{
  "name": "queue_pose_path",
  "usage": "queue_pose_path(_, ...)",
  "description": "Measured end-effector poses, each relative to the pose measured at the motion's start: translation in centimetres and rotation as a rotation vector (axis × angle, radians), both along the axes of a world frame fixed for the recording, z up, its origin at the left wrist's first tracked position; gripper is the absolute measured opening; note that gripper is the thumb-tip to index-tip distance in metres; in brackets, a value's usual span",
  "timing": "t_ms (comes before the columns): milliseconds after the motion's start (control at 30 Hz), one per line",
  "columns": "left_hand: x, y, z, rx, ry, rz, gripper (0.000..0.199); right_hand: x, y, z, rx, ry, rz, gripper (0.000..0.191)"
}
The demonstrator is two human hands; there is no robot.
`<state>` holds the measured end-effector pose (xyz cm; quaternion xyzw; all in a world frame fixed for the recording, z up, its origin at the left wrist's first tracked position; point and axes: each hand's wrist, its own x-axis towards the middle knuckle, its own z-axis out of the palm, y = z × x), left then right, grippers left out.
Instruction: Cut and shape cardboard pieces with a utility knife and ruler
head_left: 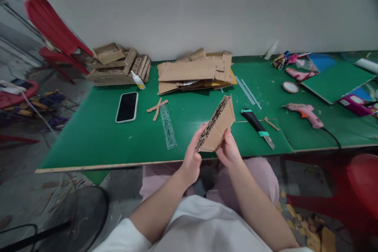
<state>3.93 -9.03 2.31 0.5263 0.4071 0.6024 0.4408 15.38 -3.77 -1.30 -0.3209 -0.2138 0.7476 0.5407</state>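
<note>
Between my two hands, tilted above the front edge of the green table, is a thick stack of cardboard pieces with its corrugated edge facing up and left. My left hand grips its lower left side. My right hand holds the lower right side, the thumb on the flat face. To the right lies a utility knife with its blade out. A clear ruler and crossed cardboard strips lie to the left.
A phone, a glue bottle, stacked wooden-looking frames and a cardboard pile are on the table. Farther right are clear strips, a tape roll and a pink glue gun with a cord. Red chairs stand at both sides.
</note>
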Motion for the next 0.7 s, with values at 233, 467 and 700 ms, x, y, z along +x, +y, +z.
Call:
queue_pose_path(233,-0.8,1.0,1.7,0.242,0.310,0.133,0.032,1.3,-0.3,-0.5,0.050,-0.266,0.272,0.044)
queue_pose_path(467,-3.2,1.9,2.3,0.404,0.489,-0.011,0.030,6.5,-1.3,6.1,0.782,-0.904,-0.355,0.059)
queue_pose_path(700,-3.3,1.6,2.4,0.463,0.607,0.003,0.033,4.7,-3.9,11.3,1.448,-1.339,-0.296,0.032)
